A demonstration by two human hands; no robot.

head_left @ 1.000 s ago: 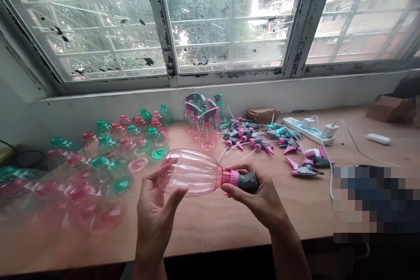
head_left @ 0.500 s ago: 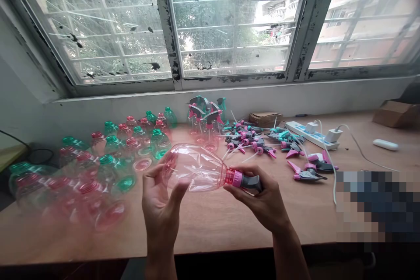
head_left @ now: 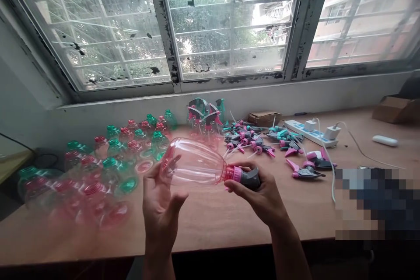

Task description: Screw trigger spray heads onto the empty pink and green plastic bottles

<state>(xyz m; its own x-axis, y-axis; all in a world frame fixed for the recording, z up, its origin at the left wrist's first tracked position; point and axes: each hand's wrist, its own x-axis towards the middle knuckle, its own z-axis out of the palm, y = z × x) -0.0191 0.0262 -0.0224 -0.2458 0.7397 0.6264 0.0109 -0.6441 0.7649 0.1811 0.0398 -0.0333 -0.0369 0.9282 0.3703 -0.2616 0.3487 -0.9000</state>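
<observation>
A clear pink spray bottle [head_left: 197, 162] lies sideways in the air above the table, its base to the left. My left hand [head_left: 160, 205] cradles the base, fingers behind it and partly seen through the plastic, the thumb off the wall. Around the pink collar and grey spray head [head_left: 250, 178] at the neck, my right hand [head_left: 259, 192] is closed, thumb on the near side. The trigger is mostly hidden by that hand.
Several open pink and green bottles [head_left: 114, 148] crowd the table's left. Bottles with spray heads [head_left: 205, 116] stand by the wall. Loose spray heads [head_left: 252, 138] lie right of centre, near a power strip [head_left: 310, 133] with cables. A cardboard box [head_left: 395, 109] sits far right.
The bottle has rolled about its long axis, and the spray head has turned with it. My left thumb has come off the bottle's wall. My right thumb has shifted onto the collar.
</observation>
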